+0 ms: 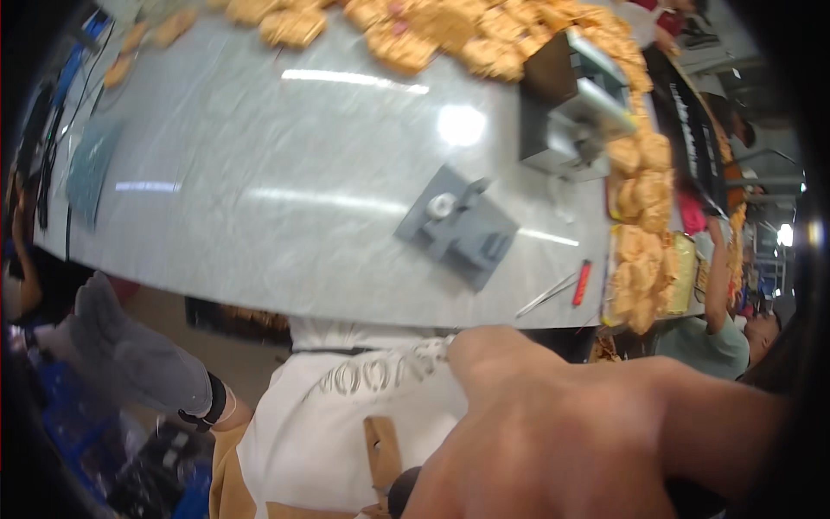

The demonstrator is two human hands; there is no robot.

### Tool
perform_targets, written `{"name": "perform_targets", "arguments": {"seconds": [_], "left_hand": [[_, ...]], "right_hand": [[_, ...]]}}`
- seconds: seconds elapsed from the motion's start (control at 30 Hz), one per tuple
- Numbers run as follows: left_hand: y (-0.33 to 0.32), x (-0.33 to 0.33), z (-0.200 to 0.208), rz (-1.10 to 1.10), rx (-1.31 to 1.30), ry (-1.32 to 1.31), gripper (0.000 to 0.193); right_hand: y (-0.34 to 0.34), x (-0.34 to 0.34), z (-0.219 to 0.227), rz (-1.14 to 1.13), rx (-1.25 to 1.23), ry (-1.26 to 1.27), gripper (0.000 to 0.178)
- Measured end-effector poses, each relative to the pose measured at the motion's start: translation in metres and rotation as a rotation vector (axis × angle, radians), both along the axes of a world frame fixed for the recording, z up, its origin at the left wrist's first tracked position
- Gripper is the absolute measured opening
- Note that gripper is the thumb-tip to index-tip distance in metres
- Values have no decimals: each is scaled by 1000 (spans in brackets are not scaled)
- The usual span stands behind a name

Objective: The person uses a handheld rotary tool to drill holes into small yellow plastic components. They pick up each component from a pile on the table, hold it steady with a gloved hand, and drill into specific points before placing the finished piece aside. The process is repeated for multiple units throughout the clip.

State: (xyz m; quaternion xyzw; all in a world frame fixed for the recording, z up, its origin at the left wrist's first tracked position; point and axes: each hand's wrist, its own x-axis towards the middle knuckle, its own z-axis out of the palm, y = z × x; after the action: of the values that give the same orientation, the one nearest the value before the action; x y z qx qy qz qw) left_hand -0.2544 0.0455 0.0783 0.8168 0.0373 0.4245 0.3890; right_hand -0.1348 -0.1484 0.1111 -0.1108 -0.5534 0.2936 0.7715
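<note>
My left hand point(143, 359), in a grey glove with a black strap at the wrist, hangs beyond the table's near edge at the left. Its fingers are stretched out and hold nothing that shows. My bare right hand point(553, 432) is large and close in front of my white and tan top, back side up. Its fingers are mostly hidden, so their grip cannot be told. On the grey table point(259, 242) lies a grey fixture plate point(471, 246) with a white round piece point(441, 205) on it. Tweezers point(546, 294) and a small red tool point(582, 283) lie nearest my right hand.
A black and silver boxy device point(562, 121) stands at the right. Heaps of orange-yellow wrapped bundles point(402, 43) line the far and right sides. A teal sheet point(91, 169) lies at the left edge. Another person point(718, 337) is at the right.
</note>
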Motion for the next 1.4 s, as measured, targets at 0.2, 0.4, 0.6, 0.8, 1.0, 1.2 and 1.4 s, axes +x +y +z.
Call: {"name": "perform_targets", "arguments": {"seconds": [0.2,0.4,0.6,0.8,1.0,1.2,1.4], "left_hand": [[-4,42,-8,57,-151,-97,46],[1,70,5,-173,-200,-275,41],[-41,83,107,-1103,466,316,23],[-85,89,123,-867,824,432,15],[-77,88,134,-700,730,385,13],[-46,87,168,-469,389,337,20],[-47,80,156,-360,476,478,15]], "right_hand": [[-24,9,20,-190,-25,-65,35],[-77,1,85,-712,52,-73,31],[-74,16,79,-743,47,-71,27],[-77,23,83,-773,72,-110,23],[-68,40,90,-712,42,-126,20],[-81,52,111,-770,159,-46,16],[-79,53,111,-705,78,-36,13]]}}
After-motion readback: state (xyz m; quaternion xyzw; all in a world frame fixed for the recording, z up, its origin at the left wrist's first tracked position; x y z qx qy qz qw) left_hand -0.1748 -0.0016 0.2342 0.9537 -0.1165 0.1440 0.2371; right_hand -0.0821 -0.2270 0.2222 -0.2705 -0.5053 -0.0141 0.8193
